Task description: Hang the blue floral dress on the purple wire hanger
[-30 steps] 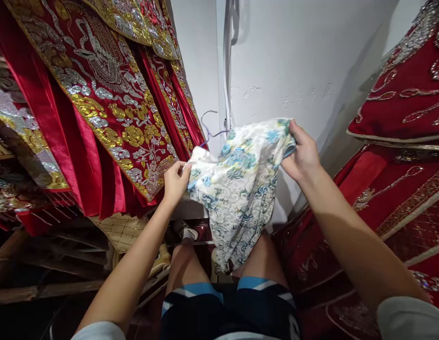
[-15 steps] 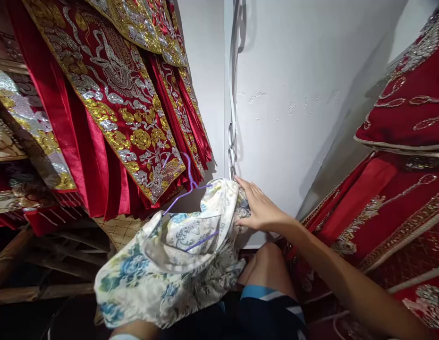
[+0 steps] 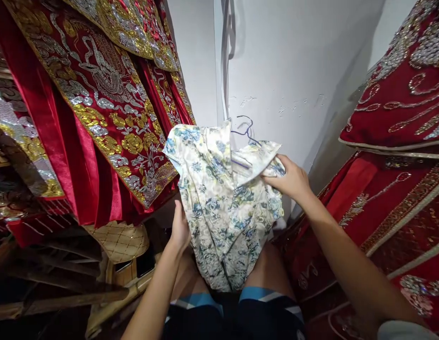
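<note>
From where I stand, the floral garment (image 3: 219,203) hangs open in front of the person's thighs (image 3: 272,274). The right hand (image 3: 293,179) has the garment's shoulder between its fingers, thumb over the front, probably to keep the neckline spread around the purple hanger (image 3: 247,132), whose hook rises above the garment's collar. The left hand (image 3: 180,229) is at the garment's opposite side edge, thumb up and apart; its other fingers are partly hidden, so I cannot tell whether they grip cloth. It seems placed there to steady the side. So the garment lies between the two hands, against the right fingers and just beside the left thumb. Left of the garment hangs a red embroidered costume (image 3: 109,94); to its right, beaded red clothing (image 3: 392,113); behind it, a white wall (image 3: 283,56).
</note>
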The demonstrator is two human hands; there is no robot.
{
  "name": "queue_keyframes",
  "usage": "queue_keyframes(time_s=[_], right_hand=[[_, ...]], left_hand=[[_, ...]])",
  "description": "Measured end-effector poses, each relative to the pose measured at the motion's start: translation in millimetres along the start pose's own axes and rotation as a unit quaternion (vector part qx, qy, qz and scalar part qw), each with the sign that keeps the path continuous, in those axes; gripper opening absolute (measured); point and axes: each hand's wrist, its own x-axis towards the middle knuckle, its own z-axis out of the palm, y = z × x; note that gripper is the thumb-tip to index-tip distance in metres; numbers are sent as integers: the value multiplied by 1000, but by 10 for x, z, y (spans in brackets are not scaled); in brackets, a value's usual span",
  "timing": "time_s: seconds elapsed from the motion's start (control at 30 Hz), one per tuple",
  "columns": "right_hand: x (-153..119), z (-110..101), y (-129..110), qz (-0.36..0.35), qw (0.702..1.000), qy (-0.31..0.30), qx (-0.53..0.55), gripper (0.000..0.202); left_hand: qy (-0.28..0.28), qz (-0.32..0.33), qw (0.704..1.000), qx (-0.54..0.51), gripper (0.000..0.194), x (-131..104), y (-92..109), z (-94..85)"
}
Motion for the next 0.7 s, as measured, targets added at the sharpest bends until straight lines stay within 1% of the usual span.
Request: queue_keyframes(time_s=[0.1,0.17,0.27,0.33,0.37,0.43,0.5,0.53,0.6,0.63,0.7], right_hand=[[112,-10,-130,-32,999,-42,-1,74],[77,-5,-189,-62,996,-67,2,80],[-82,-24,-205,-107,991,-78,30,85],[-249,-38,-216,-122,985,-83,89,83],[-358,-30,-237,-115,980,-83,137,82],[-641,44,-320,-70,959,-81,261,79],[-1000,214,-447,12,917,-77,390,67],[-1189,329,-517,59,894,-79,437,55],[-1532,576,-651,181,861,-74,469,32],[-1661,687,-709,224,852,-83,466,29],[-1801,838,-803,259,827,-132,481,38]], left_hand=[[18,-90,995,-48,69,-265,-174,54],[14,-119,991,-58,74,-467,-295,128],[8,-154,986,-69,77,-755,-451,253],[26,-195,977,-82,76,-921,-525,326],[39,-220,971,-87,77,-992,-546,358],[68,-265,957,-98,80,-1111,-552,423],[76,-276,951,-114,80,-1197,-511,490],[69,-268,953,-123,79,-1229,-482,523],[44,-242,960,-137,74,-1277,-430,579],[32,-233,962,-138,73,-1293,-416,597],[20,-228,965,-124,72,-1310,-421,604]])
